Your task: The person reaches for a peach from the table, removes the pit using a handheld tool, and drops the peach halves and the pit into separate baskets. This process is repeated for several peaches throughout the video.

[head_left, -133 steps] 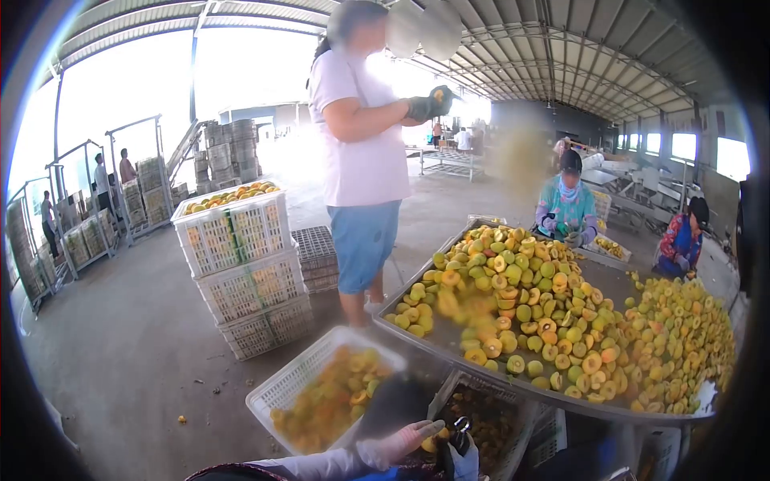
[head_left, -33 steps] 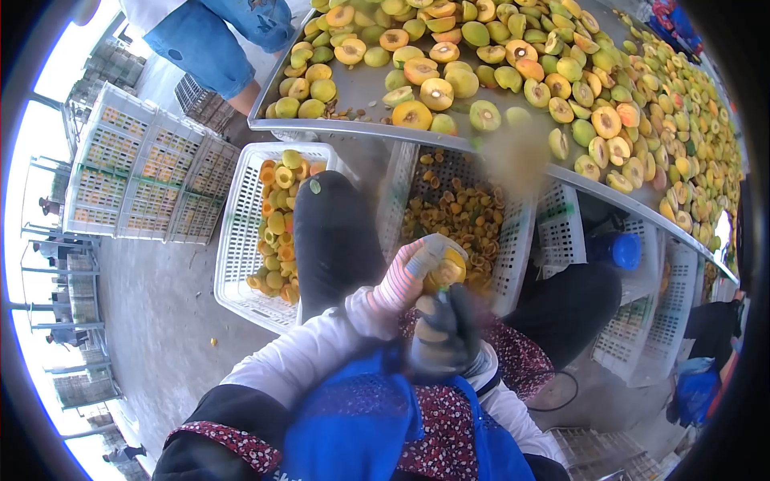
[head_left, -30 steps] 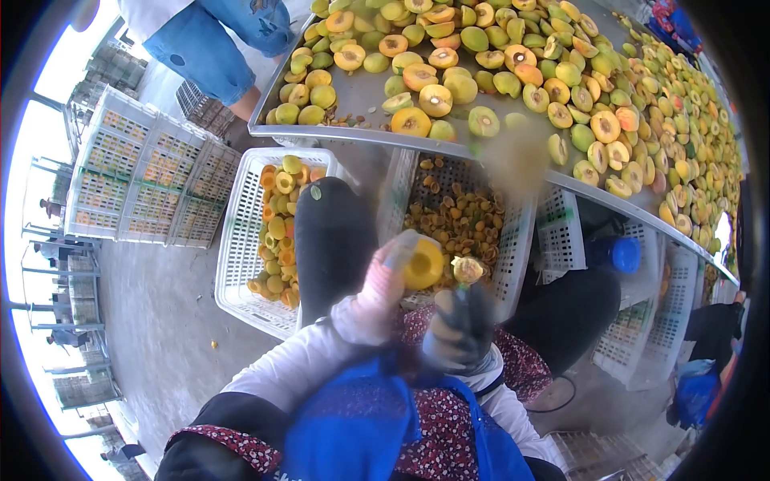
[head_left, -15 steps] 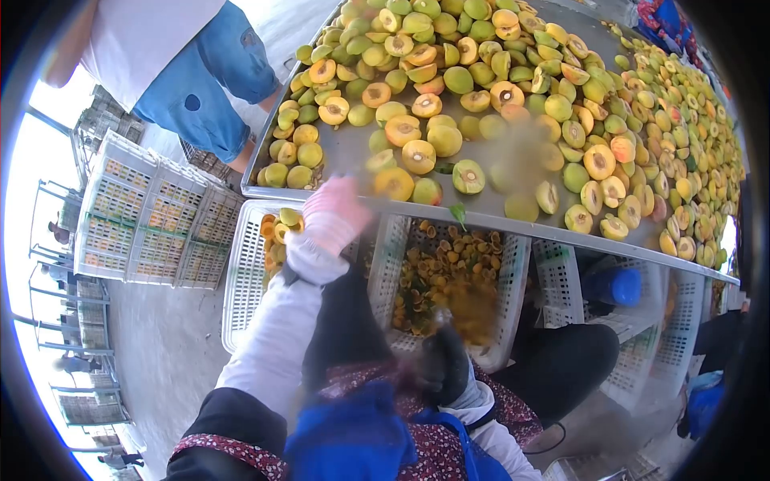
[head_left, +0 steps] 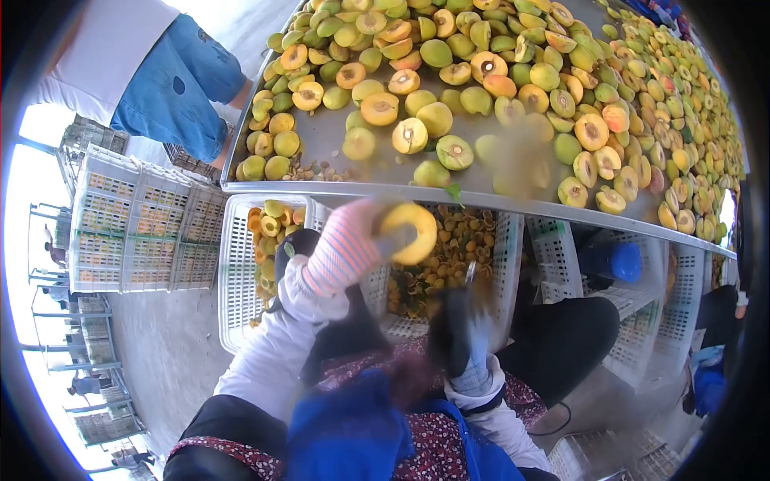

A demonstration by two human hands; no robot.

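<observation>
While the halved fruit (head_left: 407, 232) is pinched in the closed grip of the left hand (head_left: 346, 247), just below the tabletop (head_left: 337, 146) rim, soft, slippery flesh is judged; rim holds suit. Right hand (head_left: 461, 337) is blurred: grip undetermined.

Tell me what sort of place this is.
Most likely a fruit-processing shed. A long metal table is heaped with halved yellow fruit, white crates stand stacked on the concrete floor, and the left hand holds a fruit half over a crate of scraps.
</observation>
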